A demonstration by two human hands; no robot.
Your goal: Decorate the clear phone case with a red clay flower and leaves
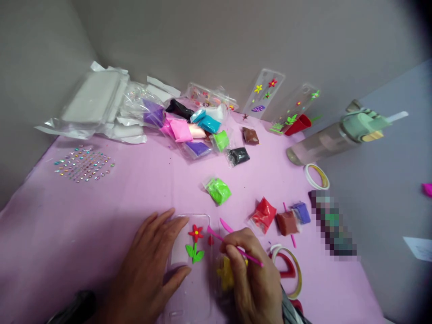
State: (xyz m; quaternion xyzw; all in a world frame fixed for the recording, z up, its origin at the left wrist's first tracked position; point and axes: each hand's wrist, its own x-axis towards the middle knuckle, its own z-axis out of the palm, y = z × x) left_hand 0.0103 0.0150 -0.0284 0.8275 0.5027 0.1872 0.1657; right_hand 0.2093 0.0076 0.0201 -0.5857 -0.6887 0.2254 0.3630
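A clear phone case [197, 292] lies flat on the purple table, bearing a clay flower [196, 233] with red petals, a yellow centre, and a green stem and leaves. My left hand [151, 261] rests on the case's left edge with fingers spread. In my right hand [251, 274], right of the case, a pink modelling tool [236, 246] is pinched, its flat tip near the case's right edge. Close to that tip sits a small red clay piece [211, 240]. A yellow clay packet [227, 272] is partly hidden by my right hand.
Red [264, 215], brown [286, 223] and green [218, 191] clay packets lie beyond my hands. Tape rolls [299, 274] are at the right, below a tilted bottle [324, 144]. Gem stickers [84, 164] lie left. Decorated cases [265, 92] lean on the back wall.
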